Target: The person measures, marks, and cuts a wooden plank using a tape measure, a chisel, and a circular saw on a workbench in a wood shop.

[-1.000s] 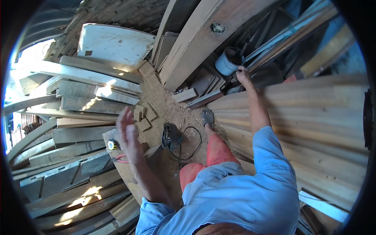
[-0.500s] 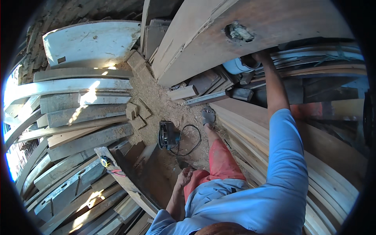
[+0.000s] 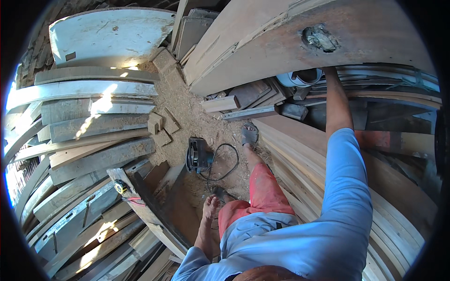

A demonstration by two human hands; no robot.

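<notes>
My right arm in a blue sleeve reaches up and away from me; its forearm (image 3: pixel 336 100) passes under a wide brown plank with a knot hole (image 3: pixel 262 44), and the hand itself is hidden behind that plank, next to a white round container (image 3: pixel 302 77). My left hand (image 3: pixel 209 209) hangs loosely beside my red shorts, fingers apart and holding nothing. Below it, on the sawdust floor, lies a dark power tool (image 3: pixel 197 154) with a looped black cord (image 3: pixel 228 165). My sandalled foot (image 3: pixel 249 135) stands just right of the tool.
Stacked grey planks (image 3: pixel 93 136) fill the left side, and long boards (image 3: pixel 398 201) lie piled on the right. A yellow tape measure (image 3: pixel 121 186) rests on a dark board at lower left. Small wood blocks (image 3: pixel 161 124) sit on the sawdust. A white curved panel (image 3: pixel 112 35) leans at top left.
My left hand dropped from a raised position in front of me to my thigh. My right hand, visible at the white container before, has slipped behind the brown plank, which now looms closer.
</notes>
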